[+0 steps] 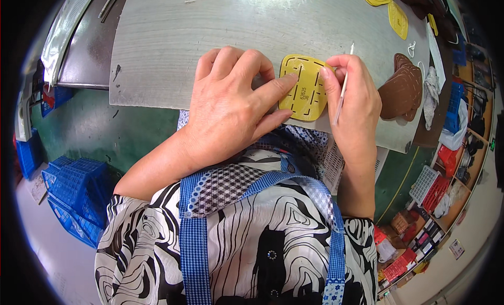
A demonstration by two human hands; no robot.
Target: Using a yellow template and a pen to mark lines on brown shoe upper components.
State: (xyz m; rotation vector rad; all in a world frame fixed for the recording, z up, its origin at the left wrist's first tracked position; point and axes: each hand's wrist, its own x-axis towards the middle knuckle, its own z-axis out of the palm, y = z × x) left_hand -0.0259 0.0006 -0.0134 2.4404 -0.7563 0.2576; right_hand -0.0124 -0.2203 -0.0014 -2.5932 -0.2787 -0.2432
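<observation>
A yellow slotted template [307,97], rounded at its corners, lies near the front edge of the grey work board. My left hand [231,102] comes over it from the left, with the forefinger pressed on its face and the thumb at its lower left edge; the other fingers are bent against the board. My right hand [357,95] has thumb and forefinger at the template's upper right edge. A thin white pen [344,89] is held in that same hand, slanting across the fingers with its narrow tip up. What lies under the template is hidden.
Brown slotted leather pieces [401,89] lie stacked right of my right hand, beside a grey rag [431,97]. More yellow templates [398,20] are at the far right. Blue crates [79,192] stand below left; loaded shelves [467,163] line the right. The grey board [168,47] spans the table.
</observation>
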